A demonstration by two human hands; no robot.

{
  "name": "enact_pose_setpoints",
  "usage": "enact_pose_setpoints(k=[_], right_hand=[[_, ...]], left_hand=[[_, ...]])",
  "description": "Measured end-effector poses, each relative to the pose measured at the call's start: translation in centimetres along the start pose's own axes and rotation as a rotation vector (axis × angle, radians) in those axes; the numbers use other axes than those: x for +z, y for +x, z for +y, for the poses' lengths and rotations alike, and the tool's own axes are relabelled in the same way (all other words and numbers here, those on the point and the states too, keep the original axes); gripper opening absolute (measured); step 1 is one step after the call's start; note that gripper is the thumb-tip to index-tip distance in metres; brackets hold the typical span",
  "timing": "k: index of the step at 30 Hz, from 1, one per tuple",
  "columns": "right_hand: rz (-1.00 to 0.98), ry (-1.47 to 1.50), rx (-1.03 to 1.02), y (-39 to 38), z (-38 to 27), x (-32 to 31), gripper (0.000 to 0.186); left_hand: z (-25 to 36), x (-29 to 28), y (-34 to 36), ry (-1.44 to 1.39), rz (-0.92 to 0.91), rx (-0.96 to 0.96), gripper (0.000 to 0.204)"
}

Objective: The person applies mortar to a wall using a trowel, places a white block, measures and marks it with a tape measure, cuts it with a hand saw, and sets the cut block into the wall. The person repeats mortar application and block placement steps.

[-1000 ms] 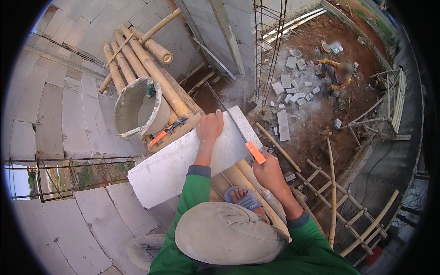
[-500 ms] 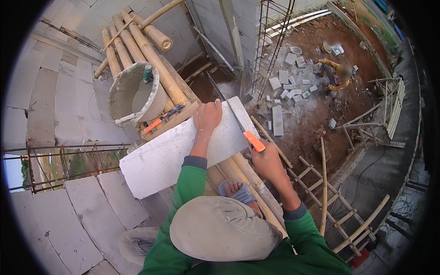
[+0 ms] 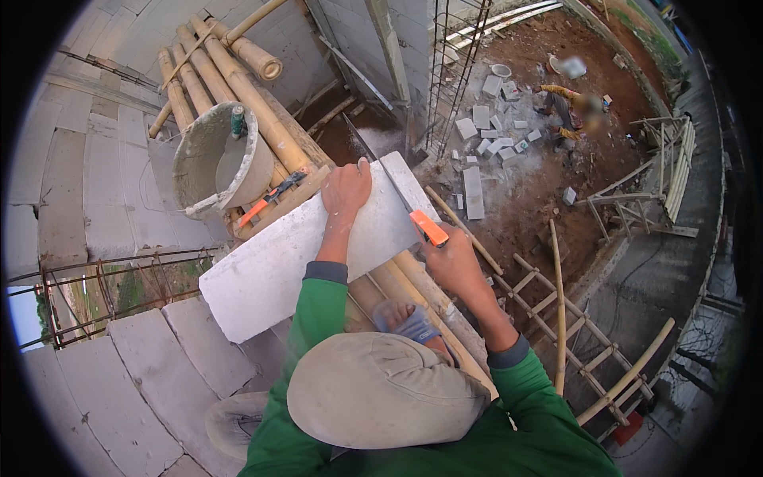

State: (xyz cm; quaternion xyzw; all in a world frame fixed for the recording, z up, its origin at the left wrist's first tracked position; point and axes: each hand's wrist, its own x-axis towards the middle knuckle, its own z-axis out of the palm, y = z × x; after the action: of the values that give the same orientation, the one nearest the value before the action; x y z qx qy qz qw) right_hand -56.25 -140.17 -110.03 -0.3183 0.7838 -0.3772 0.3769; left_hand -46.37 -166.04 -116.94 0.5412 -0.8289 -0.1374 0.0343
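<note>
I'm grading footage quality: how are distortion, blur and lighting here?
All head view: black rim, straight edges bowing; blurred patch over the yellow-sleeved co-worker's head; soft, diffuse daylight; long white rectangular block and bright orange saw handle fairly crisp.

The long white rectangular masonry block (image 3: 286, 266) looks matt and chalky, finely rough on its face. The slim orange-handled handsaw (image 3: 397, 188) pairs a dark grey metal blade (image 3: 383, 165) with a smooth orange plastic handle (image 3: 429, 228). The round grey bucket (image 3: 262, 167) is crusted with a rough matt coating. The thick tan bamboo poles (image 3: 249, 94) are smooth; the green sleeves (image 3: 308, 314) and beige trousers (image 3: 381, 389) are matt cloth.
</note>
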Motion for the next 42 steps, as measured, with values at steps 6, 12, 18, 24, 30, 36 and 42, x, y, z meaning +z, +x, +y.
enact_pose_setpoints(k=[6, 12, 18, 24, 30, 36, 42], right_hand=[[-0.031, -0.08, 0.117, -20.0, 3.6, -7.7, 0.04], [0.11, 0.051, 0.0, -9.5, 6.2, -1.5, 0.025], [0.081, 0.059, 0.023, -11.1, 8.5, -0.6, 0.012], [0.02, -0.111, 0.01, -22.5, 16.4, -3.4, 0.01], [0.149, 0.104, -0.034, -8.3, 11.1, 2.6, 0.016], [0.013, -0.085, 0.048, -23.2, 18.6, -2.8, 0.009], [0.114, 0.03, -0.14, -10.8, 19.5, 3.8, 0.014]], left_hand=[[-0.6, -0.4, -0.9, 0.031, -0.024, -0.036, 0.063], [1.1, -0.1, -0.8, 0.021, -0.036, -0.028, 0.064], [-0.1, 0.1, -0.5, 0.077, -0.049, -0.065, 0.065], [0.4, -0.6, -0.9, 0.074, -0.021, -0.059, 0.065], [0.7, 0.2, 0.2, 0.08, -0.013, -0.029, 0.066], [-0.7, -0.8, -0.7, 0.077, -0.017, -0.087, 0.064], [0.7, 0.5, -0.5, 0.063, -0.026, -0.064, 0.063]])
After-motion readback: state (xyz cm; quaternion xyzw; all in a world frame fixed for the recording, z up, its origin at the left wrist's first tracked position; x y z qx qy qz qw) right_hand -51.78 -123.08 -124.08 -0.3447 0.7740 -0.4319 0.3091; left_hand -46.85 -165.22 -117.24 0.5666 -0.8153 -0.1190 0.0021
